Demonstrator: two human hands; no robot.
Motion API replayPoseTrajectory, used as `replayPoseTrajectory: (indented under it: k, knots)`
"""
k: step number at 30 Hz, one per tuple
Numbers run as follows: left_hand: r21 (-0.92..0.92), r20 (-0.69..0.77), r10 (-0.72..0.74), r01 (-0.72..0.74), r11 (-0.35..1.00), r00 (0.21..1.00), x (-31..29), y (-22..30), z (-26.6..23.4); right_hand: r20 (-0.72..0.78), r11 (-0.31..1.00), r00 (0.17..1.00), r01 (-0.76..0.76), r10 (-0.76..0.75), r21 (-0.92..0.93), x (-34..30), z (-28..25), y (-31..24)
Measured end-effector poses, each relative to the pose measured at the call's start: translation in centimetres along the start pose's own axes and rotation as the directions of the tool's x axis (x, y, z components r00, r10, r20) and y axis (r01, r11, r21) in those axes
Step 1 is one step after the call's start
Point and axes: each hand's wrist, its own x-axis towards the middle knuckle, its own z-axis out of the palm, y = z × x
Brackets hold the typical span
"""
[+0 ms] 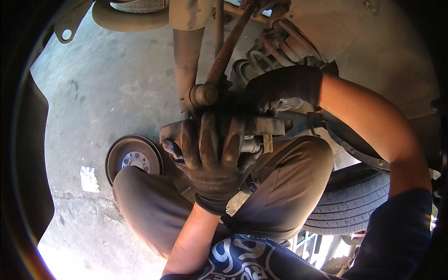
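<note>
I sit on the ground under a raised car. My left hand [210,154], in a dirty dark glove, is wrapped around a rusty brake part [266,127] at the end of the rear axle. My right hand [284,88], also gloved, reaches in behind the same part, just below the coil spring [261,58]; its fingers are curled against the metal and partly hidden. A rusty suspension arm [224,51] with a bushing end [203,94] runs down to the part just above my left hand.
A removed brake drum [133,156] lies on the concrete floor beside my left knee. A tyre [350,200] lies flat under my right leg. A white scrap [88,179] lies on the floor at left. The car's underbody hangs above.
</note>
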Motion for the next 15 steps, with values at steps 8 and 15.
replayPoseTrajectory:
  k: [8,15]
  knots:
    - [0.035,0.003,0.005,-0.005,0.999,1.0,0.2,0.2,-0.1,-0.119,0.977,0.973,0.204,-0.195,0.061,-0.4,1.3,1.3]
    - [-0.037,-0.04,-0.01,0.009,0.999,0.999,0.0,0.1,0.3,-0.013,0.993,0.993,-0.116,0.116,0.01,0.0,-1.1,0.5]
